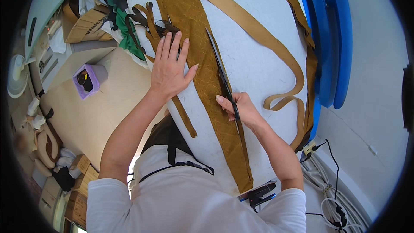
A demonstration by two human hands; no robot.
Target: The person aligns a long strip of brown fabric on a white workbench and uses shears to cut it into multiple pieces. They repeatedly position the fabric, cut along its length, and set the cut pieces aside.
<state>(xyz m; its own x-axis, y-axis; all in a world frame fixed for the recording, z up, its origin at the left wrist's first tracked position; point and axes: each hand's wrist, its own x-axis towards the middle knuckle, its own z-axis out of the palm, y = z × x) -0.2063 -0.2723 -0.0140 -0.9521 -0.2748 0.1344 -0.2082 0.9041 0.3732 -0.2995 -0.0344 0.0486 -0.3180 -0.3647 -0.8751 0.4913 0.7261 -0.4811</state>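
Note:
A long mustard-brown patterned fabric strip (207, 80) runs down the white table (254, 73). My left hand (169, 67) lies flat across its left edge, fingers stretched forward and thumb out. By those fingertips is a tangle of dark and brown ribbons (148, 23). My right hand (243, 108) grips a pair of dark scissors (220, 67), whose long blades point away along the fabric's right edge. Whether the blades are between layers I cannot tell. A narrow brown strip (185, 117) extends below my left wrist.
A wide tan band (263, 34) curls over the table's right half. Beyond it a brown strip (311, 77) hangs near blue moulded furniture (334, 51). Cables (330, 194) lie at lower right. Left are a lilac bin (102, 73), a cardboard box (88, 23) and green cloth (118, 0).

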